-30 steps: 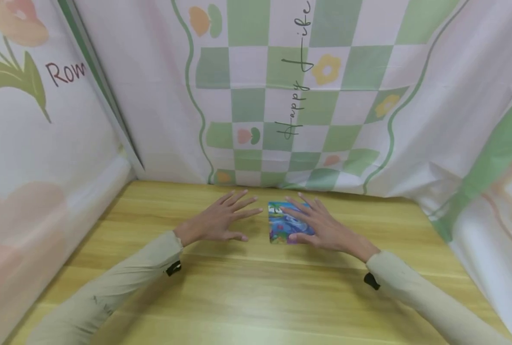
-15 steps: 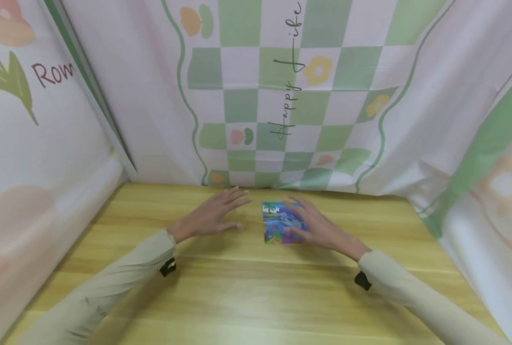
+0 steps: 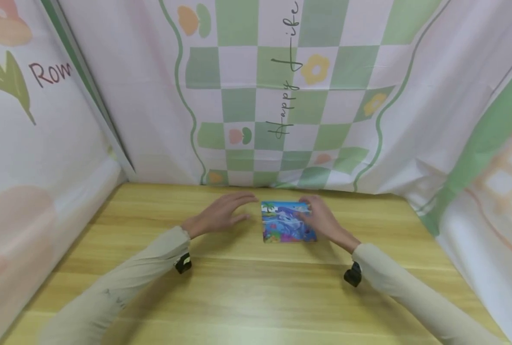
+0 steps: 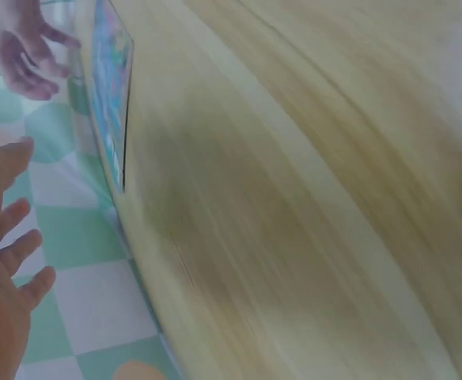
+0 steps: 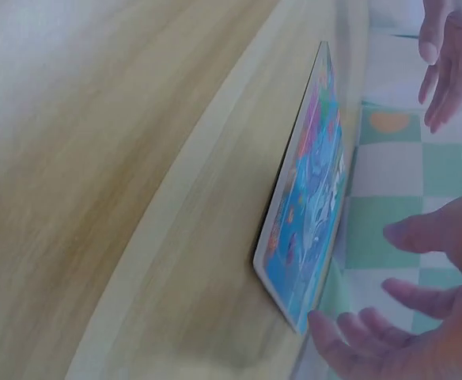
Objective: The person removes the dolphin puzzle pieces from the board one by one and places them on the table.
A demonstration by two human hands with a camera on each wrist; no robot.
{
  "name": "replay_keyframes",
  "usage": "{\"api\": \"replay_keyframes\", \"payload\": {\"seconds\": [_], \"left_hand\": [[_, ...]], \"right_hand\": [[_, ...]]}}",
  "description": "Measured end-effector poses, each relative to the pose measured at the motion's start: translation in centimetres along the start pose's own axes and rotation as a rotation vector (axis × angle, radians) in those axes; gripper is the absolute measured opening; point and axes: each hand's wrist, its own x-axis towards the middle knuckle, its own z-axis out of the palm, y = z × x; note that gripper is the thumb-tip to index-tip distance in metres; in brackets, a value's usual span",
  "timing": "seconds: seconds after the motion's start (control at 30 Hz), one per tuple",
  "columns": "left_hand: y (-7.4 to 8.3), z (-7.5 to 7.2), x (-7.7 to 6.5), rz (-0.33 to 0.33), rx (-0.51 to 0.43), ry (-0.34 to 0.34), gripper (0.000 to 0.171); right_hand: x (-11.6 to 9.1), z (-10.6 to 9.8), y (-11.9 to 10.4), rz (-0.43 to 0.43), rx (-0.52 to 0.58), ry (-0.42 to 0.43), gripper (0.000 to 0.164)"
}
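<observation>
A thin, flat picture board (image 3: 284, 225) with rounded corners lies on the wooden table, printed with a blue sea scene, a dolphin-like shape and a palm tree. My right hand (image 3: 322, 219) hovers at its right end, covering the upper right corner. In the right wrist view, the fingers of that hand (image 5: 421, 309) are loosely bent beside the board's near corner; whether a fingertip touches it I cannot tell. My left hand (image 3: 219, 213) is held just left of the board, apart from it. Its fingers are relaxed and hold nothing, as the left wrist view shows (image 4: 1, 269).
The wooden table (image 3: 247, 292) ends at a checked green-and-white curtain (image 3: 277, 129) close behind the board. White printed cloth (image 3: 44, 143) hangs along the left side, and more cloth (image 3: 467, 158) on the right. Black straps are on both wrists.
The right hand has shifted right from over the board to its right end, uncovering more of the picture. Fingers of both hands have drawn closer together from a wide spread. The board stays put.
</observation>
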Motion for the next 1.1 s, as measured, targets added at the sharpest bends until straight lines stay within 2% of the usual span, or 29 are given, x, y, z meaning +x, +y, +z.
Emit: {"api": "replay_keyframes", "payload": {"seconds": [0.17, 0.37, 0.47, 0.57, 0.67, 0.73, 0.83, 0.9, 0.97, 1.03, 1.1], "left_hand": [[0.0, 0.2, 1.1, -0.072, -0.072, -0.035, 0.054], [-0.6, 0.8, 2.3, -0.197, -0.271, -0.070, 0.060], [-0.9, 1.3, 2.7, -0.208, -0.343, -0.102, 0.062], [-1.1, 1.7, 3.3, -0.209, -0.408, -0.127, 0.061], [-1.5, 2.2, 4.0, -0.220, -0.457, -0.135, 0.059], [-1.8, 2.5, 4.5, -0.226, -0.463, -0.137, 0.058], [-1.9, 2.8, 5.2, -0.249, -0.461, -0.152, 0.057], [-1.8, 3.0, 5.6, -0.281, -0.423, -0.165, 0.055], [-1.3, 3.3, 6.2, -0.318, -0.371, -0.173, 0.051], [-0.8, 3.7, 6.7, -0.350, -0.280, -0.173, 0.046], [-0.3, 4.2, 7.1, -0.360, -0.180, -0.166, 0.040]], "right_hand": [[0.2, -0.5, 0.8, 0.098, -0.055, -0.039, 0.047], [1.0, -0.5, 1.3, 0.203, 0.002, -0.107, 0.057], [1.2, -0.2, 1.1, 0.239, -0.020, -0.167, 0.063], [1.5, -0.1, 1.0, 0.254, -0.076, -0.229, 0.061], [1.7, 0.0, 0.7, 0.280, -0.103, -0.247, 0.058], [1.7, -0.1, 0.5, 0.305, -0.087, -0.248, 0.060], [1.7, -0.1, 0.2, 0.353, -0.065, -0.245, 0.074], [1.9, -0.1, 0.2, 0.373, -0.055, -0.238, 0.071], [2.0, 0.0, 0.2, 0.389, -0.063, -0.225, 0.059], [2.3, 0.1, 0.3, 0.394, -0.060, -0.212, 0.046], [2.4, 0.2, 0.2, 0.399, -0.059, -0.200, 0.050]]}}
